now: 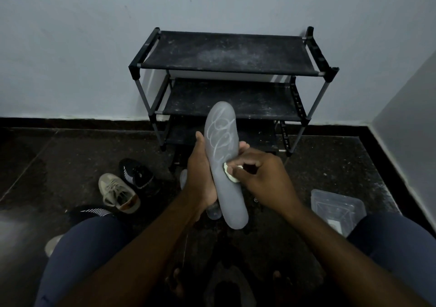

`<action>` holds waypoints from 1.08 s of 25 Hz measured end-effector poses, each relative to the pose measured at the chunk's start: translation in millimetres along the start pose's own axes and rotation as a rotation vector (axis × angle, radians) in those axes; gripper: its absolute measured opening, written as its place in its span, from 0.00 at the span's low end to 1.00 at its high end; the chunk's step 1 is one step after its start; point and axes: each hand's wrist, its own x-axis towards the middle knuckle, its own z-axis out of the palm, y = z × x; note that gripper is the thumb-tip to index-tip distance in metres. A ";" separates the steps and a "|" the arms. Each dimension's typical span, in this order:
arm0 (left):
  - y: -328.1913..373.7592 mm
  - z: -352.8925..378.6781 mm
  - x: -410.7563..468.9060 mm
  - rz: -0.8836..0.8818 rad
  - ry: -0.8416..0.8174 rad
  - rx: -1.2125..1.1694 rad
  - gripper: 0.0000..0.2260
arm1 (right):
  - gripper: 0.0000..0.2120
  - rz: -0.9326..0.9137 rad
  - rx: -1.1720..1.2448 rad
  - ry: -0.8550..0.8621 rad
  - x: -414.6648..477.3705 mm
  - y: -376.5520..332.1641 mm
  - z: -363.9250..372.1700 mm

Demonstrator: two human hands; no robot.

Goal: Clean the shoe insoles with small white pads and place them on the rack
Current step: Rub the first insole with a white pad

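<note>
Gripping the grey insole (223, 165) along its near-to-far axis, the left hand (203, 177) is clamping its left edge while the right hand (264, 177), fingers pinched on a white pad (230, 173), is wiping its middle, rack (226, 71) ahead.

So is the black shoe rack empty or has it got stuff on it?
Empty, as far as shows. The rack's top and middle shelves hold only pale dust; the bottom shelf is partly hidden behind the insole.

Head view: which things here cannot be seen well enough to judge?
- Insole: its underside faces away, and the left hand covers one edge.
- White pad: mostly hidden under the right hand.
- Clear container: contents too dim; a knee covers one corner.
- Rack: its lowest shelf is hidden behind the insole and too dark.
</note>
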 end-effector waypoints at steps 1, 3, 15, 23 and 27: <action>0.8 -3.0 2.1 -0.006 -0.010 -0.009 0.42 | 0.06 -0.011 -0.040 -0.029 -1.8 -0.1 0.6; 0.7 -6.4 4.1 -0.011 0.010 0.003 0.42 | 0.06 -0.051 -0.122 -0.007 -2.3 0.4 -0.4; -7.2 0.5 5.6 -0.037 0.020 0.039 0.45 | 0.05 -0.108 -0.393 0.069 5.4 1.8 0.9; -6.6 1.8 3.1 0.002 0.036 0.150 0.46 | 0.05 -0.087 -0.376 0.041 6.2 1.5 -1.7; -9.9 2.0 9.5 -0.006 0.047 0.118 0.42 | 0.06 -0.121 -0.412 0.044 11.4 -1.0 4.8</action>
